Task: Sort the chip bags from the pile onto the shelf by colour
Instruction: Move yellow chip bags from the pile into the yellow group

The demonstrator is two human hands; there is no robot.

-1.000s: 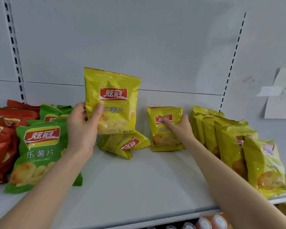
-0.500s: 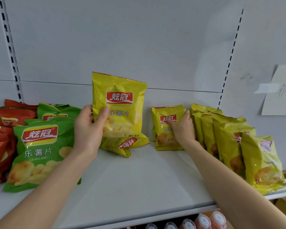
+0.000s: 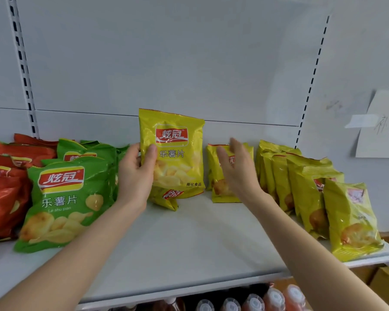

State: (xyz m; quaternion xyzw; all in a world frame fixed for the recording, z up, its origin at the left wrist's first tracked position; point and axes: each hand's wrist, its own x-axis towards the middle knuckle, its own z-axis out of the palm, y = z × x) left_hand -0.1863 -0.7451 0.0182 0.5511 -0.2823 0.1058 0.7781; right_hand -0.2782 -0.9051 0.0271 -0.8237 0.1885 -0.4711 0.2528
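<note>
Ideally, the left hand, gripping the yellow bag upright left of the yellow row, stands it flush against that row while the right hand, fingers spread and empty, steadies it.

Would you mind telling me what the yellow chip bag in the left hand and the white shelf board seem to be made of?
Yellow chip bag: likely glossy plastic film, crinkled with bright glints. White shelf board: probably painted metal, judging by its smooth, even matte surface.
</note>
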